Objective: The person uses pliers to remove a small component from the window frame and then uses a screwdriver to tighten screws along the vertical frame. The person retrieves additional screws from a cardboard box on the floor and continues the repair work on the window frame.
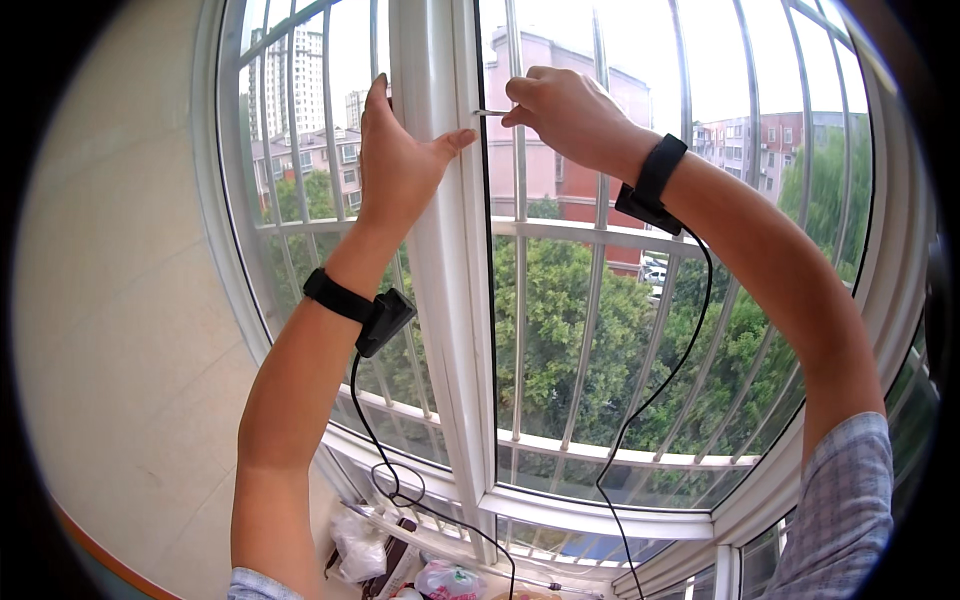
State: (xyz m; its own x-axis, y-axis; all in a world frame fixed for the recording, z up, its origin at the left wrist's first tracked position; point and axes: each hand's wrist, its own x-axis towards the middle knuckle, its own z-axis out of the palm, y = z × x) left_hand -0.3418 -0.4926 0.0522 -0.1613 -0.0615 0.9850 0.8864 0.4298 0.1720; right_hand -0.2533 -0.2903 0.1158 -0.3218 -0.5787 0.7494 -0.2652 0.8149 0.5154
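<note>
My left hand point(402, 165) is raised against the white upright window frame point(440, 290), thumb stretched across its face and fingers pointing up along its left side. It holds nothing that I can see. To its right, my right hand point(565, 112) is closed on a thin silver metal rod point(490, 113). The rod lies level, and its tip meets the frame just right of my left thumb. The end of the rod inside my fist is hidden, so I cannot tell what kind of tool it is.
Black straps with small boxes circle both wrists, and a black cable point(708, 290) trails down from them. Metal bars point(519, 330) stand outside the glass. A tiled wall point(130, 270) is on the left. Below lie plastic bags point(448, 580) and other items.
</note>
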